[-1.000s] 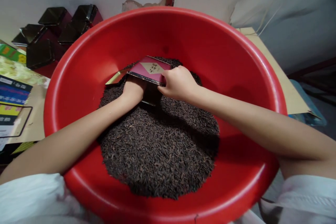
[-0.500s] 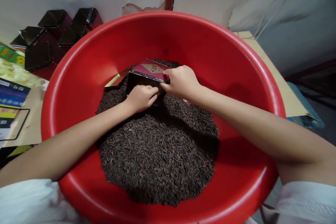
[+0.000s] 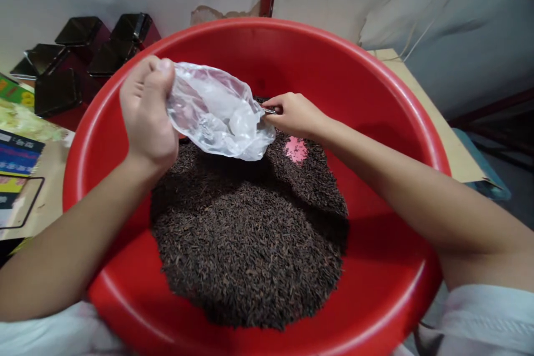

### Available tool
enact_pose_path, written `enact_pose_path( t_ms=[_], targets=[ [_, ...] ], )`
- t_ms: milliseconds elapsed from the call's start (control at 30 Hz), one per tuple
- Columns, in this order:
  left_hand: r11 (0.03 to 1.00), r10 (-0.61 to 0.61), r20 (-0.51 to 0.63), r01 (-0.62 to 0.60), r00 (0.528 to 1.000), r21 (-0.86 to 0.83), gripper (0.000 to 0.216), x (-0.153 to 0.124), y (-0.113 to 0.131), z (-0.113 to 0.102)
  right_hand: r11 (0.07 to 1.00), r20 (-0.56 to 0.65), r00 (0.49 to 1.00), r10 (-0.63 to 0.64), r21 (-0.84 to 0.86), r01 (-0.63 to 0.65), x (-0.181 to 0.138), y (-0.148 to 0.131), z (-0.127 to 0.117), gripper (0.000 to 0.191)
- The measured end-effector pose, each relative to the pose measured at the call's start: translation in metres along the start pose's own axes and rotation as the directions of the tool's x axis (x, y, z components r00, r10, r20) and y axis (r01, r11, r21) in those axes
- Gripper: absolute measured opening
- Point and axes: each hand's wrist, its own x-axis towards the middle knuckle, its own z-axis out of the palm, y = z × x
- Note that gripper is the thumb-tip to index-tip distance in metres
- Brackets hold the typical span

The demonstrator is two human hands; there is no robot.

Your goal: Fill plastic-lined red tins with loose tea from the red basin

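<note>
Left hand (image 3: 146,111) grips the clear bag (image 3: 217,111) above dark leaves (image 3: 250,245) in the red basin (image 3: 387,267), right hand (image 3: 298,114) pinches a mostly hidden tin's edge (image 3: 272,110); snagging there could tear the bag.

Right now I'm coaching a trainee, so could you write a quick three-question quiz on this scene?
1. What does the left grip hold?
2. True or false: the pink item among the dark pieces lies nearer the right grip than the left grip.
3. Relative to the red basin, the dark-topped boxes are: A) inside; B) outside, on the left; C) outside, on the right.

Key: 1. A translucent plastic bag. 2. True. 3. B.
</note>
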Motion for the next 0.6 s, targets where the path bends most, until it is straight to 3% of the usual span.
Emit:
enact_pose_path(
  t_ms=[100,133,167,200,267,300,333,467,533,600],
  targets=[
    [0.999,0.035,0.004,-0.035,0.999,0.0,0.028,0.02,-0.019,-0.023,0.999,0.012,1.0,0.024,-0.027,-0.023,-0.001,-0.001,-0.003,0.03],
    [0.998,0.004,0.038,-0.007,0.999,0.067,0.017,0.024,-0.028,-0.034,0.999,0.013,0.999,0.047,-0.026,-0.047,-0.001,-0.001,-0.003,0.031],
    [0.976,-0.071,0.169,0.034,0.983,0.217,0.018,0.026,-0.039,-0.045,0.997,0.012,0.998,0.07,-0.02,-0.069,-0.002,-0.002,-0.004,0.033],
    [0.901,-0.222,0.382,0.039,0.897,0.432,0.037,0.026,-0.05,-0.056,0.996,0.011,0.996,0.089,-0.012,-0.089,-0.002,-0.002,-0.004,0.033],
    [0.701,-0.427,0.58,-0.15,0.694,0.697,0.088,0.018,-0.069,-0.072,0.994,0.012,0.994,0.112,-0.009,-0.112,-0.001,0.0,-0.003,0.034],
    [0.648,-0.458,0.613,-0.231,0.644,0.726,0.108,0.011,-0.077,-0.075,0.994,0.009,0.994,0.113,-0.015,-0.113,-0.001,0.0,-0.003,0.035],
    [0.639,-0.431,0.651,-0.298,0.625,0.709,0.12,0.004,-0.084,-0.075,0.994,0.011,0.994,0.108,-0.024,-0.108,-0.001,0.001,-0.002,0.035],
    [0.698,-0.179,0.704,-0.415,0.687,0.583,0.109,-0.019,-0.094,-0.061,0.993,0.051,0.993,0.106,-0.065,-0.103,-0.007,-0.006,-0.005,0.046],
    [0.714,-0.153,0.689,-0.403,0.708,0.573,0.102,-0.02,-0.095,-0.056,0.993,-0.05,0.995,0.085,-0.078,-0.088,-0.015,-0.016,-0.011,0.05],
    [0.71,-0.167,0.667,-0.381,0.726,0.592,0.098,-0.018,-0.094,-0.055,0.997,-0.155,0.987,0.035,-0.061,-0.045,-0.025,-0.029,-0.017,0.04]
  ],
)
